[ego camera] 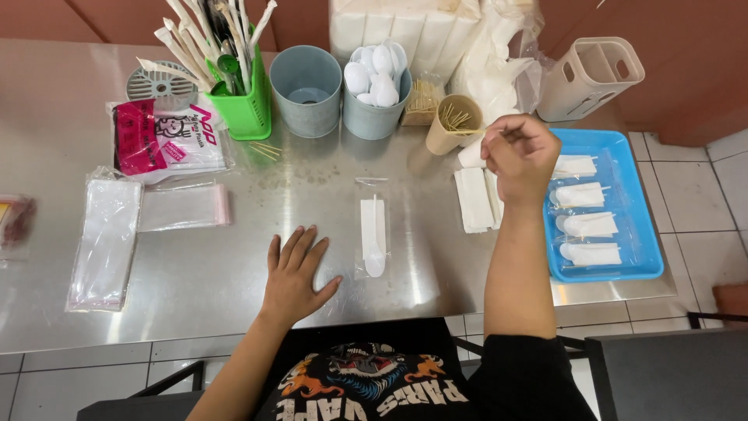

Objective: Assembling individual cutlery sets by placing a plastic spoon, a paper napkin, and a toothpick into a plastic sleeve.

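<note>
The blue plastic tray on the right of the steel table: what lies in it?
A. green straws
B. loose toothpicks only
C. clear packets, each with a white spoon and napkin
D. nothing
C: the blue plastic tray holds about four clear packets, each showing a white spoon and folded napkin.

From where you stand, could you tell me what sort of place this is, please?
Probably a food stall or small eatery's prep counter: a steel table holds a cup of white plastic spoons, a toothpick holder, and a blue tray of bagged cutlery sets.
</note>
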